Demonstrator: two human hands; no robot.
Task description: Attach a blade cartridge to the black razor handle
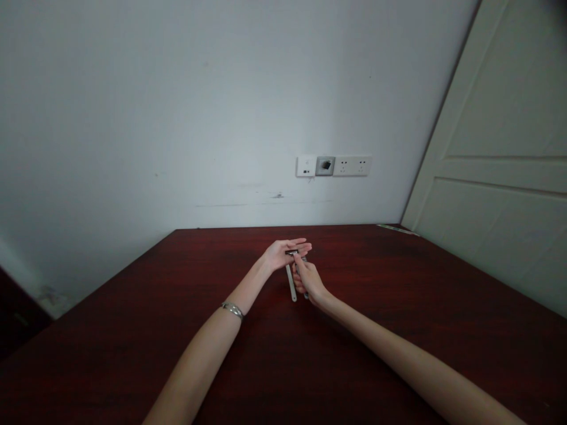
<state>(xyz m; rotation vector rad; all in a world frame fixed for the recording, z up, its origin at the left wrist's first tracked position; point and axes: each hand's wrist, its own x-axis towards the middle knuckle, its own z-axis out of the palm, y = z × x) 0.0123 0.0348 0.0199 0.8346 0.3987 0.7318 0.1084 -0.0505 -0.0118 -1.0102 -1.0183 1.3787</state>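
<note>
Both my arms reach out over a dark red wooden table (398, 307). My left hand (283, 252) lies palm up with its fingers stretched out, and a small dark metal piece (291, 252) rests at its fingertips. My right hand (309, 280) is closed in a pinch on that small piece, just right of the left palm. A slim silver strip (291, 283) hangs or lies below the two hands; I cannot tell whether it is joined to the small piece. A silver bracelet (233, 309) circles my left wrist.
A white wall rises behind the table with a row of sockets (333, 166). A pale door (500, 171) stands at the right, close to the table's far right corner.
</note>
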